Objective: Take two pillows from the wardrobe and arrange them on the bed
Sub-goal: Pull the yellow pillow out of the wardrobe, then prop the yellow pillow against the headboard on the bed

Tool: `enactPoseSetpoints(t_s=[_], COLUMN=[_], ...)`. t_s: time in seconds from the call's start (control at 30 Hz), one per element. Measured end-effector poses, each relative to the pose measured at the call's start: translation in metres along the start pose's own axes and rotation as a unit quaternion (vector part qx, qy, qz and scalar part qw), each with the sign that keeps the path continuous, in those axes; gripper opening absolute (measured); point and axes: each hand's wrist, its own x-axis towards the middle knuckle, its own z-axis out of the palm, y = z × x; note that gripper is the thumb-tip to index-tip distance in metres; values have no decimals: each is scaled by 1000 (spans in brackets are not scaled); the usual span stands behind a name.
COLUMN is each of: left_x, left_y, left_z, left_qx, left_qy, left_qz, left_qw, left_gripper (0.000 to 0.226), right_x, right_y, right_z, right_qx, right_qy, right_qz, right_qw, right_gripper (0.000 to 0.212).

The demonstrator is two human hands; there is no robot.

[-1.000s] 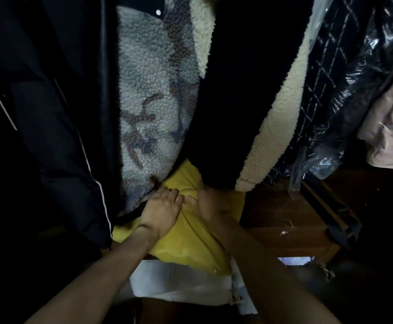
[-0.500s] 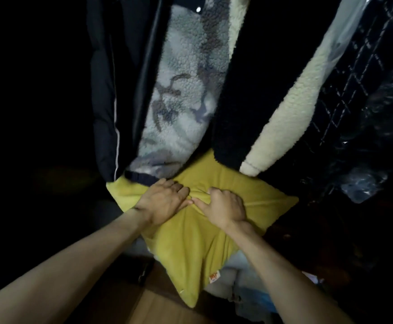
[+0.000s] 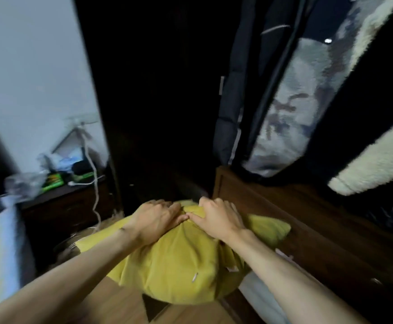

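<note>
Both hands (image 3: 187,217) — clenched on yellow pillow (image 3: 181,265)

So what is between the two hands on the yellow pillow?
Head view: only a pinched fold of the yellow pillow lies between left hand and right hand.

A soft yellow fabric pillow (image 3: 179,265) was held at 6 o'clock, gripped along its top edge by the left hand (image 3: 154,220) and the right hand (image 3: 219,218), whose fingertips nearly met. Hanging garments, among them a dark padded jacket (image 3: 242,90) and a grey patterned fleece (image 3: 293,108), were seen at 2 o'clock. A dark wooden bedside table (image 3: 69,204) was placed at 9 o'clock.
</note>
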Motion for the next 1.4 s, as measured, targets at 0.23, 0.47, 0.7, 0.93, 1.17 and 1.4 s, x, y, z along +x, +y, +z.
enactPoseSetpoints(t_s=[0.23,0.47,0.7,0.93,1.17,1.4], left_x=[-165,-293,-387,-454,-505,-507], left_y=[-71,-135,-166,-181,-214,-283], left_z=[-15,-100,-158,-156,-103,-119], left_qx=[-60,82,246,327,207,144], left_qy=[-69,91,169,150,3,-18], left_qz=[-160,-231,-198,-237,-397,-548], left_qw=[983,965,934,902,894,824], left_gripper=[65,45,33,35,33,43], right_x=[29,54,117,141,173,243], right_y=[-154,-309,-453,-589,-647,-702], right_z=[58,71,91,160,250,179], right_qx=[52,319,412,299,310,278], right_qy=[-118,-280,-324,-557,-544,-330], right_qz=[-123,-68,-82,-213,-341,-543], right_qw=[984,903,848,745,701,721], right_gripper=[55,89,106,97,63,64])
